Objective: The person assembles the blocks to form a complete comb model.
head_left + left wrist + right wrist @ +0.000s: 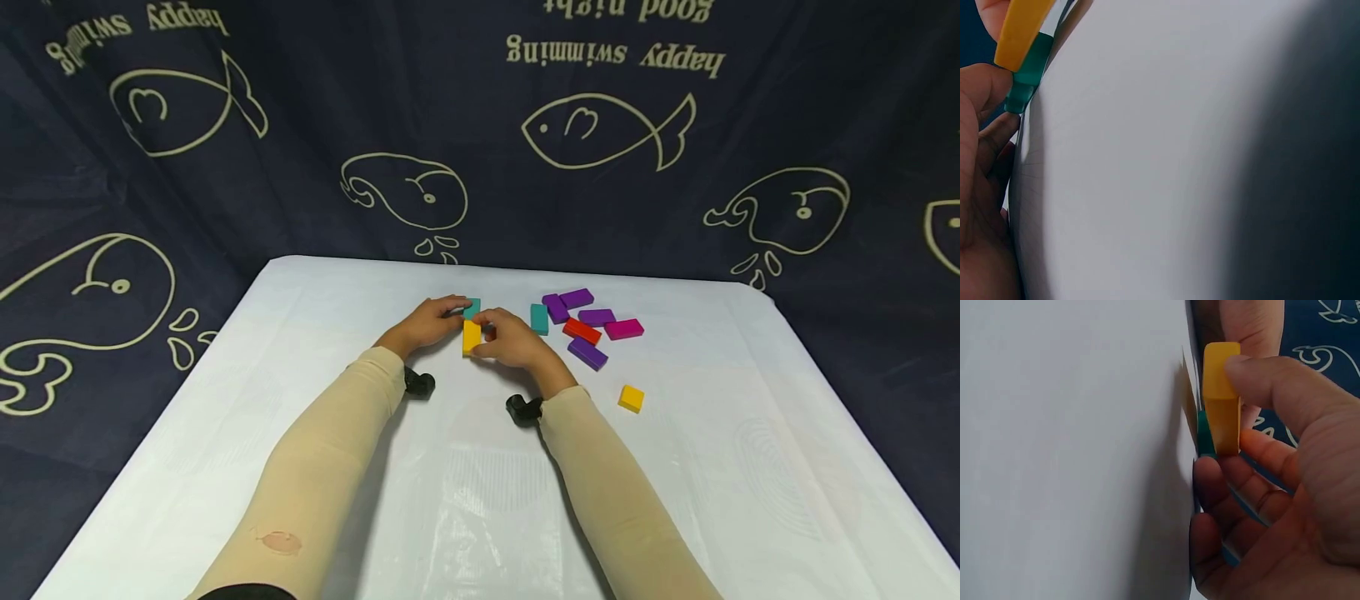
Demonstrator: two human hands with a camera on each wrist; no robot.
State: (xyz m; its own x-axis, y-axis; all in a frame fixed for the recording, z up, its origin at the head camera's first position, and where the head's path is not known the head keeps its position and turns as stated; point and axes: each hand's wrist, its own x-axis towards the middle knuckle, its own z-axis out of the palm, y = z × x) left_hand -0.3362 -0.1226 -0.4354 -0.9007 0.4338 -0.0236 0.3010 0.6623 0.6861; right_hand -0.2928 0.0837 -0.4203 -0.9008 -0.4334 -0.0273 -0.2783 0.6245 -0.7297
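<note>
In the head view, my right hand [516,340] pinches a yellow block [471,338] between thumb and fingers. The right wrist view shows the thumb on the near end of this yellow block [1221,378]. My left hand [429,322] holds a teal block [472,307] just beyond the yellow one. In the left wrist view its thumb is against the teal block [1034,59], with the fingers on the far side. The yellow block sits above part of the teal there; whether they touch is unclear.
Right of the hands lie another teal block [539,319], several purple blocks [587,353], a red block [582,331] and a magenta block [624,329]. Nearer is a small yellow block [632,398]. A white-covered table [262,400] meets a dark printed curtain [480,125].
</note>
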